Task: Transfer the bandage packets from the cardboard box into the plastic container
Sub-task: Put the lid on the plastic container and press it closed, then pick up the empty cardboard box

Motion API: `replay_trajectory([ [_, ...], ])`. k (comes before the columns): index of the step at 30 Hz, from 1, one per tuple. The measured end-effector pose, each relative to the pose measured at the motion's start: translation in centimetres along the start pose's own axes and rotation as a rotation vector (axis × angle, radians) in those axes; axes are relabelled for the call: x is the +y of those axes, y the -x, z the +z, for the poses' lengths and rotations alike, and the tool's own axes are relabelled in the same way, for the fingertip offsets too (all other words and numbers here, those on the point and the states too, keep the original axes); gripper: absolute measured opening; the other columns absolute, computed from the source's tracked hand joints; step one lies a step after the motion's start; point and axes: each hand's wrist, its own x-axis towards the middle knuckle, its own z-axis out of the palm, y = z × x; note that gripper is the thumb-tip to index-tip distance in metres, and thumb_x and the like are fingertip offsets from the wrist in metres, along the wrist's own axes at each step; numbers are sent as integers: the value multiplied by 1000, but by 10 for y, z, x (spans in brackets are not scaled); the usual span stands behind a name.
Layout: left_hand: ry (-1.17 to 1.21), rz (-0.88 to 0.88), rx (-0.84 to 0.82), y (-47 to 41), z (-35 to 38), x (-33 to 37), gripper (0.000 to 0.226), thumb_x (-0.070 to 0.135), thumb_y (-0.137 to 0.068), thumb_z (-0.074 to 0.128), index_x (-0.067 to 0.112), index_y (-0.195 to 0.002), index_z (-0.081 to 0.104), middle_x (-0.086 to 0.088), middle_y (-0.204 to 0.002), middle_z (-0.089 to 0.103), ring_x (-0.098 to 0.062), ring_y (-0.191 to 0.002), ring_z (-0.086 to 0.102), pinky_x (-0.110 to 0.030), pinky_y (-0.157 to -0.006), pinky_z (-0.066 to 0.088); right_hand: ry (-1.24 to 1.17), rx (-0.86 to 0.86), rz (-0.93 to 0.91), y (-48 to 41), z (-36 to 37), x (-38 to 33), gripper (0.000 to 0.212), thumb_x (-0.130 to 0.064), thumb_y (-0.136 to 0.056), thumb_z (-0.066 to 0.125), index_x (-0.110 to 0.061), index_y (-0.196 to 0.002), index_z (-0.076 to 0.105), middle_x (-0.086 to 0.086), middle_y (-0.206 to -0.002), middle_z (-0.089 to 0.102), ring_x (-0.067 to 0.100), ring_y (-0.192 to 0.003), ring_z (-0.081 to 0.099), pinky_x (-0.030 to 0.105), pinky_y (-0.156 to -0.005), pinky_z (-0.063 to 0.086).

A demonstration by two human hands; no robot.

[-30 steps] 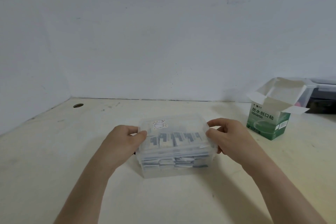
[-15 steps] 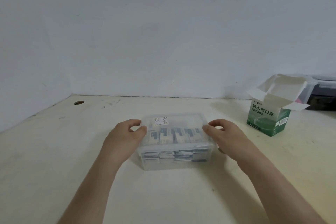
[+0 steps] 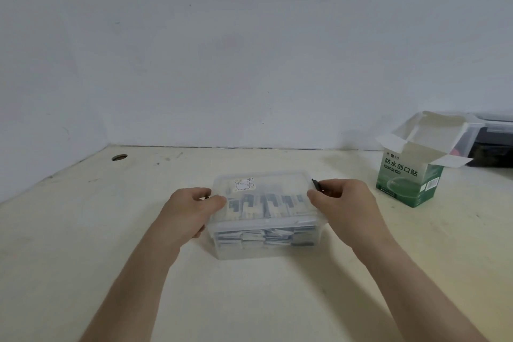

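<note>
A clear plastic container (image 3: 266, 251) stands on the table in front of me with its clear lid (image 3: 274, 180) on top. Through the lid and walls I see several grey and white bandage packets (image 3: 266, 204) stacked inside. My left hand (image 3: 191, 211) grips the container's left end, thumb on the lid. At the right end, my right hand (image 3: 344, 208) holds the lid edge, fingers curled around a small dark latch (image 3: 316, 184). The green and white cardboard box (image 3: 410, 178) stands at the right with its flaps open; its inside is hidden.
A dark storage bin (image 3: 494, 144) with a clear lid sits behind the cardboard box at the far right. A cable hole (image 3: 119, 157) is cut in the pale table (image 3: 83, 230) at the back left. White walls close the back and left sides.
My right fingers have curled around the dark latch at the lid's right end, which now sticks up. The container and my left hand stay where they were; the view has shifted slightly.
</note>
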Motion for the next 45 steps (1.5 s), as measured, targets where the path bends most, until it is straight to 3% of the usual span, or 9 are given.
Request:
replay_trajectory([
  [2,21,59,37,2,2,2,10,18,-85,66,23,-89,73,-2,-82,69,-18,-65,49,-31,-61,38,87,24,-39,1,2,0,25,-23,-85,63,1,-93,68,19,-85,69,17,-65,48,30,-62,37],
  [7,-41,161,98,5,12,3,26,14,-92,58,31,-73,66,8,-77,69,-13,-64,55,-26,-56,41,432,26,-161,8,0,-11,33,-23,-92,50,-3,-66,53,6,-57,47,24,-56,40,30,-50,27],
  [14,-538,292,261,-2,17,-2,20,23,-94,44,11,-84,58,-3,-78,60,-22,-72,54,-28,-55,34,906,-18,-338,13,7,-28,19,-11,-93,43,-17,-75,46,0,-77,37,20,-64,39,29,-57,26],
  [21,-771,340,397,-2,21,-3,24,22,-96,41,15,-105,62,-2,-92,59,-23,-88,55,-33,-66,43,933,-55,-384,15,4,-25,21,-14,-96,41,-15,-84,57,1,-84,41,24,-69,47,29,-61,32],
  [25,-655,736,430,10,33,3,27,28,-90,50,22,-108,70,5,-106,64,-20,-101,57,-31,-76,47,734,-117,-309,8,0,-15,32,-36,-101,31,-17,-85,51,-1,-83,52,26,-81,56,34,-63,40],
  [30,-727,725,177,14,47,7,55,69,-80,32,37,-105,70,23,-110,64,-1,-107,54,-21,-81,42,645,-52,-220,-11,-26,-2,46,-38,-100,39,-19,-141,39,9,-137,47,30,-121,51,39,-90,44],
  [35,-732,828,212,10,69,22,14,24,-91,58,26,-94,72,11,-97,68,-17,-96,60,-32,-77,48,855,50,-3,-52,-70,6,76,-24,-93,48,-12,-152,2,24,-156,9,42,-119,51,41,-84,45],
  [40,-558,986,136,17,121,37,26,13,-78,51,22,-89,73,11,-93,66,-12,-90,58,-26,-76,49,931,103,24,-63,-87,23,34,-5,-89,47,-6,-123,42,15,-118,54,35,-101,60,37,-67,42],
  [45,-247,610,-62,32,168,67,35,35,-93,53,23,-124,59,10,-115,64,-12,-98,62,-31,-92,48,1012,194,-221,-28,-95,28,15,-9,-89,51,-15,-95,63,5,-97,63,28,-88,63,31,-61,40],
])
